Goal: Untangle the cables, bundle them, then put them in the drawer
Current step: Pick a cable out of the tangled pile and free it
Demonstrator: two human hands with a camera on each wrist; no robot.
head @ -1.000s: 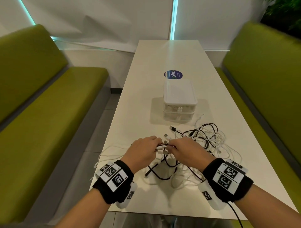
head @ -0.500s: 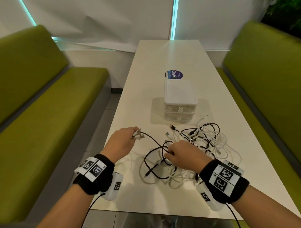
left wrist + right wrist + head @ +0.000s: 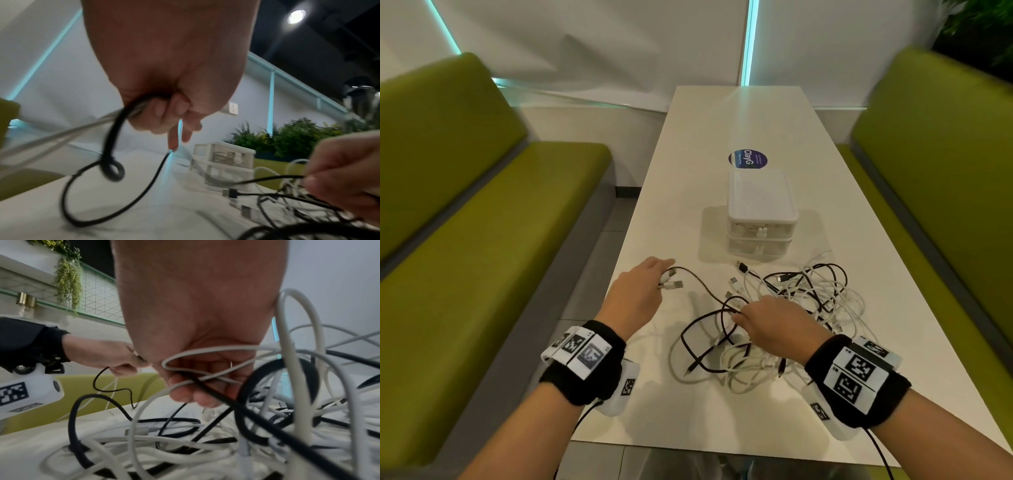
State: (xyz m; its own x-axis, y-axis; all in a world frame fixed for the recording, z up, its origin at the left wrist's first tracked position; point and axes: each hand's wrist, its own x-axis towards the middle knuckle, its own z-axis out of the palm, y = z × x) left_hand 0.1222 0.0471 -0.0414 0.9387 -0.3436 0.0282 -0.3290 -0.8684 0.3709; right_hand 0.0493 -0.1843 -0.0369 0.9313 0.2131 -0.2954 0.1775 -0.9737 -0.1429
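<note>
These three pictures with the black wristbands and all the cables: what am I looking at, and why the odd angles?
No robot here: a person is sorting cables by hand while wearing cameras. The wide picture comes from a camera on the head, looking down at a white table. The other two come from cameras strapped to each wrist, looking along the hand, so the palm fills the frame.

On the table lie a tangle of black and white cables, a small white drawer unit, its drawers closed, and a round sticker.

The left hand grips a few plug ends, with a black cable running from it across to the right hand, whose fingers pinch black and white strands at the pile.
</note>
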